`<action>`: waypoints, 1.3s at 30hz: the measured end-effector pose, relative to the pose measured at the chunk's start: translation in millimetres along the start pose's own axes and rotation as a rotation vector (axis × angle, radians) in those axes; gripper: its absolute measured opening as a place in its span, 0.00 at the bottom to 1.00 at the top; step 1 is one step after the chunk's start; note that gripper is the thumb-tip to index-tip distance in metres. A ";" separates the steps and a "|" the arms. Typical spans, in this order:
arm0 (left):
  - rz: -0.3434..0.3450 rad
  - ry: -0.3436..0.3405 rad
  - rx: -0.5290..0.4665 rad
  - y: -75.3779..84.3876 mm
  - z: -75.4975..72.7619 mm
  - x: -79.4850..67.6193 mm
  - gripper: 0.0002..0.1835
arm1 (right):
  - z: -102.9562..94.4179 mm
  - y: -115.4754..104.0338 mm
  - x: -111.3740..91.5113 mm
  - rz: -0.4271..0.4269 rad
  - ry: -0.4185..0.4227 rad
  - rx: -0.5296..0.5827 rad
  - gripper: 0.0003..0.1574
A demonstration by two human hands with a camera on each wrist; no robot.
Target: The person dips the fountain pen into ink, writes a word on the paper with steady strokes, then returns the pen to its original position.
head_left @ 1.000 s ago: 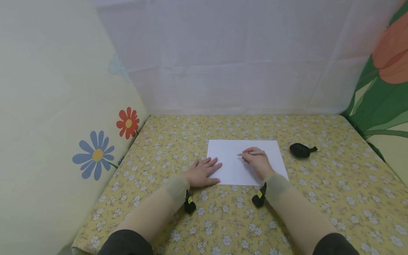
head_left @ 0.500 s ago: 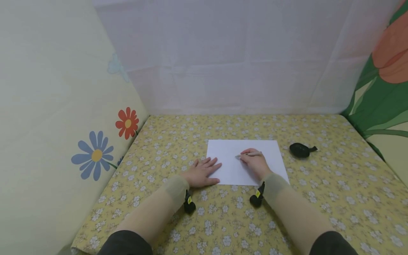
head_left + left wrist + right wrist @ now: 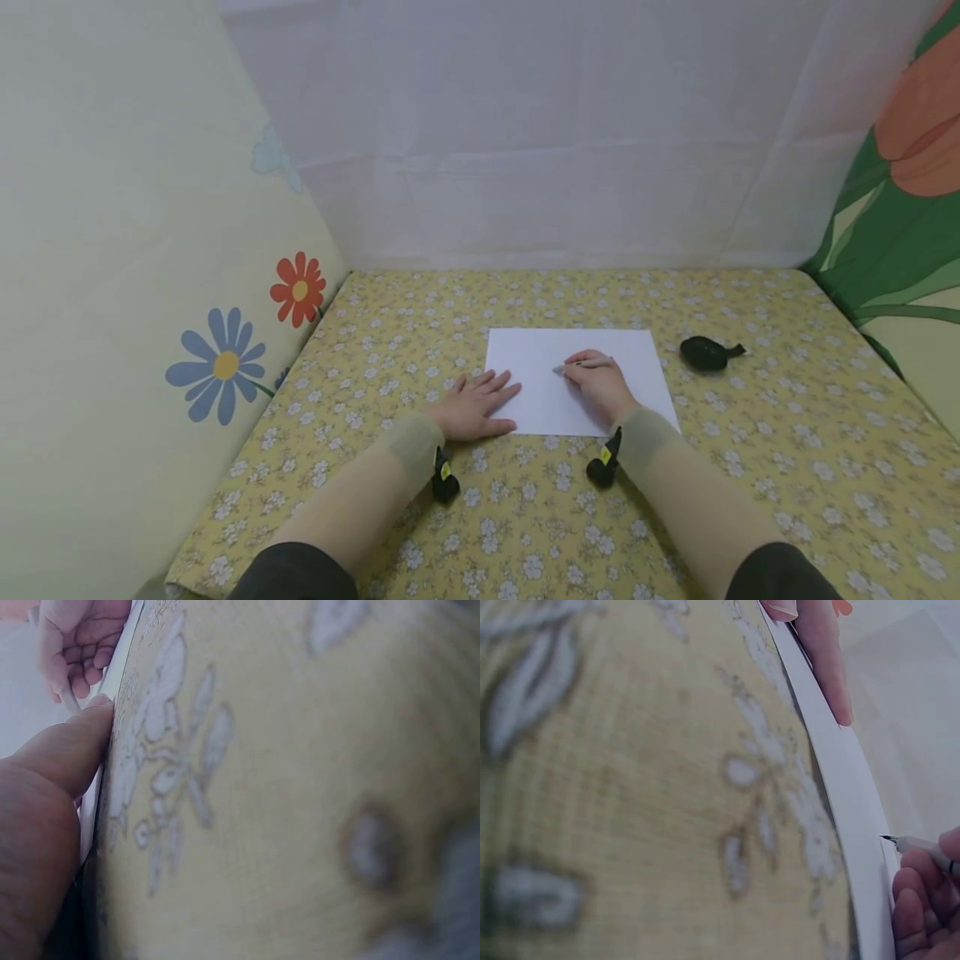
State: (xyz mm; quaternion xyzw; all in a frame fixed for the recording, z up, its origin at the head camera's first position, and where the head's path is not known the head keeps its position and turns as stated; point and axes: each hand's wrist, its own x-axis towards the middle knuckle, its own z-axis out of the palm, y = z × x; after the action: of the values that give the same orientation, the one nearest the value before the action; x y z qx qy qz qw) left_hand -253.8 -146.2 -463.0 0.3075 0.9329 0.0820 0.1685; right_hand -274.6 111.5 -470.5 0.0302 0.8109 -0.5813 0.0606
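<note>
A sheet of white paper lies on the patterned tablecloth. My left hand rests with spread fingers on its lower left edge. In my right hand I grip a slim pale grey pen, its point toward the middle of the sheet. The right wrist view shows the pen's dark, fine tip close to the paper's surface; whether it touches, I cannot tell. From the left wrist, the left thumb lies along the paper's edge, with the right hand beyond. No marks on the sheet are visible.
To the right of the paper sits a black rounded object with a short strap-like tail. The table wears a yellow floral cloth. A white sheet hangs behind it, and flower-printed panels stand at both sides.
My right hand has shifted slightly left and down over the paper with the pen, mostly in the first half second. The left hand has stayed in place.
</note>
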 end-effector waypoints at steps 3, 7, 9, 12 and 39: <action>-0.001 -0.003 -0.002 1.5 -1.3 -1.4 0.40 | 0.8 0.4 0.0 -0.009 0.013 -0.022 0.13; -0.002 -0.004 -0.010 2.9 -2.4 -2.7 0.40 | 0.8 0.0 -0.1 -0.011 0.023 -0.045 0.13; -0.004 -0.005 -0.012 2.9 -2.6 -2.8 0.40 | 0.6 -0.7 -0.6 -0.006 0.024 -0.050 0.13; -0.003 -0.005 -0.010 2.6 -2.8 -2.9 0.39 | 0.3 -1.5 -1.1 0.004 0.032 -0.051 0.13; 0.011 -0.004 -0.021 3.4 -4.9 -4.8 0.39 | -16.8 4.7 -0.8 0.013 0.079 -0.055 0.13</action>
State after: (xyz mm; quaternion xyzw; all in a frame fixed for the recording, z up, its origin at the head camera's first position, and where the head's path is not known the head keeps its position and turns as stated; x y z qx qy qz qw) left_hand -250.1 -146.6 -456.3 0.3109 0.9301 0.0919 0.1729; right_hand -274.2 128.9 -469.5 0.0566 0.8281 -0.5567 0.0333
